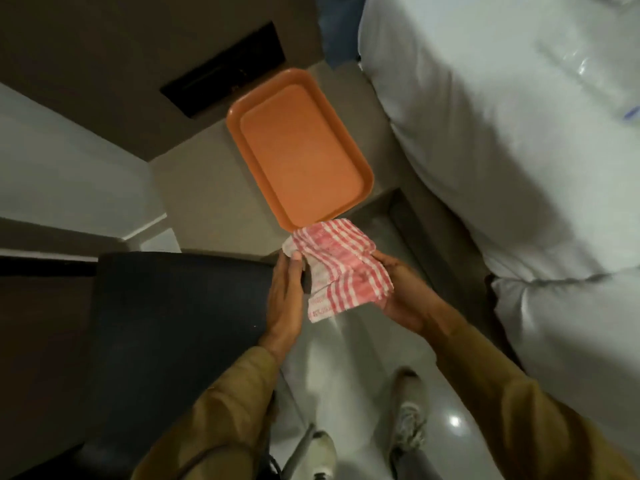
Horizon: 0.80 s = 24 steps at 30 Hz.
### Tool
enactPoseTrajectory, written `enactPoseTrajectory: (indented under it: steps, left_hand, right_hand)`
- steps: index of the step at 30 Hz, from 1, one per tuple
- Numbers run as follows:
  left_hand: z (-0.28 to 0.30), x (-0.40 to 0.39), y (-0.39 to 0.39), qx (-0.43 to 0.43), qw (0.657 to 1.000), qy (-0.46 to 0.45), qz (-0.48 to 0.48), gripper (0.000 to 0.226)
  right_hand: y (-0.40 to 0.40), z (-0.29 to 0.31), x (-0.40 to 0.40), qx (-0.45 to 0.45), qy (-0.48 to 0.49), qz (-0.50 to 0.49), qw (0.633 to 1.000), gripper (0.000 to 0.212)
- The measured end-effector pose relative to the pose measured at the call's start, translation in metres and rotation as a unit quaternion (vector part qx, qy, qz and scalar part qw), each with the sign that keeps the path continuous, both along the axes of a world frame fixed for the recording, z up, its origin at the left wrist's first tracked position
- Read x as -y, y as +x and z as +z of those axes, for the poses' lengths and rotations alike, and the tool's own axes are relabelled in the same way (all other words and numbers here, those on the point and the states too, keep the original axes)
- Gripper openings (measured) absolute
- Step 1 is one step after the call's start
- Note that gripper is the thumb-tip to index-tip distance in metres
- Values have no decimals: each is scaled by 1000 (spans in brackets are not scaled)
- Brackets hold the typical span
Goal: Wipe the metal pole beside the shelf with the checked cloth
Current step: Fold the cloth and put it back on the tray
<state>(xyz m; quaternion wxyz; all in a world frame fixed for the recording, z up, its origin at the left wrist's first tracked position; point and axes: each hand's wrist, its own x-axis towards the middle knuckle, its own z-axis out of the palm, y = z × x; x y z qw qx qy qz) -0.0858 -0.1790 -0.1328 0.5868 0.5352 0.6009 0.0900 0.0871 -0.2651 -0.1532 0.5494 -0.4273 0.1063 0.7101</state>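
Holding the checked cloth [341,270] between them, both hands are meeting low in the middle of the head view, above a pale glossy floor [446,393]. The left hand [285,292] is gripping the cloth's left edge, its thumb pressing on top of the fabric and the fingers [281,271] closing on it from beneath. The right hand [401,292] is cupping the cloth from the right side, fingers curling in against the crumpled folds, so both sets of fingers are clamping on the cloth. The red-and-white fabric is hanging loose (one corner drooping toward the floor). Just beyond it, an orange tray [362,183] is lying flat on a beige shelf top [207,188], its near corner touching or overlapping the cloth's far edge; which one I cannot tell. A dark padded surface [166,313] is sitting just left of the left hand. Large white plastic-wrapped bundles [502,133] are filling the right side. Mustard sleeves [519,410] are covering both forearms, and two pale shoes [410,417] are showing below. No metal pole is clearly distinguishable.
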Motion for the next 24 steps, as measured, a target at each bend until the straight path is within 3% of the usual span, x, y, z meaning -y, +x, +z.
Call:
enactPoseTrajectory:
  steps: [4, 7, 9, 12, 16, 18, 24]
  left_hand:
    - [50, -3, 24, 80, 985, -144, 43, 38]
    - [75, -12, 32, 121, 979, -129, 104, 36]
    - [89, -22, 38, 132, 974, -116, 145, 44]
    - [104, -46, 45, 134, 971, -86, 177, 47]
    - [106, -76, 55, 88, 975, -42, 201, 62]
    - [97, -89, 60, 75, 977, -51, 190, 70]
    - [60, -111, 72, 21, 991, -41, 123, 97]
  right_hand:
    - [35, 37, -4, -8, 34, 7, 999, 38]
    - [62, 60, -19, 7, 63, 55, 997, 62]
    - [71, 72, -30, 106, 69, 123, 984, 61]
    - [78, 83, -48, 294, 76, 171, 937, 43]
    - [79, 98, -84, 430, 58, 158, 887, 35]
    - [78, 95, -105, 512, 9, 177, 840, 29]
    - [87, 68, -147, 626, -88, 235, 738, 30]
